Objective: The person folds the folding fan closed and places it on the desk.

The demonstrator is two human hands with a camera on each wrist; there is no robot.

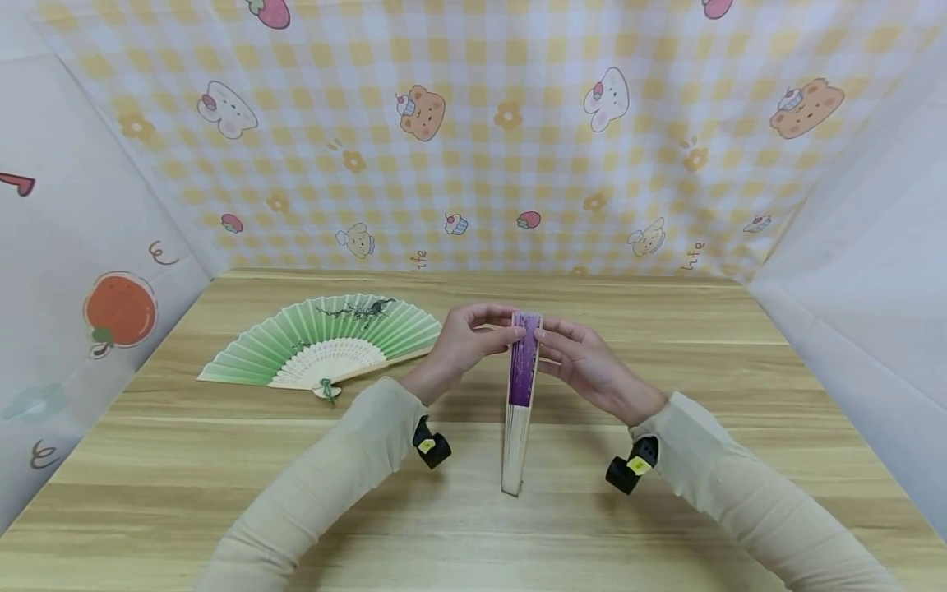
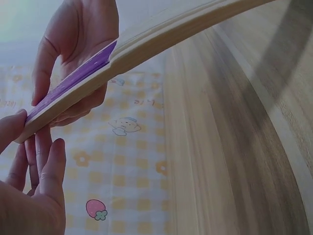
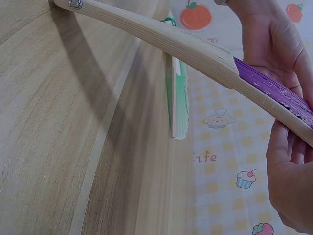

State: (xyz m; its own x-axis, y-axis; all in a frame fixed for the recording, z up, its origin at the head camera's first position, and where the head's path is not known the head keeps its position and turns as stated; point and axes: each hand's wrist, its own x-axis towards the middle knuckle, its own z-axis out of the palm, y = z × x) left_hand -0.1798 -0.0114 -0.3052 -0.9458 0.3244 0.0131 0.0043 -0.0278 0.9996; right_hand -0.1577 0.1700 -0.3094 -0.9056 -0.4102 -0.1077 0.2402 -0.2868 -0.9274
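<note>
A folded fan [image 1: 522, 374] with purple leaf and pale wooden ribs is held between both hands in the head view, its ribbed end toward the table's front. My left hand [image 1: 473, 341] pinches the purple end from the left with thumb and fingers. From the right, my right hand [image 1: 592, 366] pinches the same end. In the left wrist view the purple leaf [image 2: 73, 83] lies between the wooden guards, with fingers on both sides. The right wrist view shows the closed ribs [image 3: 156, 39] and a metal rivet [image 3: 75, 4] at the far end.
An open green fan [image 1: 333, 341] with a dark painted branch and a green tassel [image 1: 326, 390] lies on the wooden table [image 1: 222, 493] at the left, close to my left forearm. A yellow checked cloth [image 1: 473, 164] hangs behind the table; pale walls stand at both sides.
</note>
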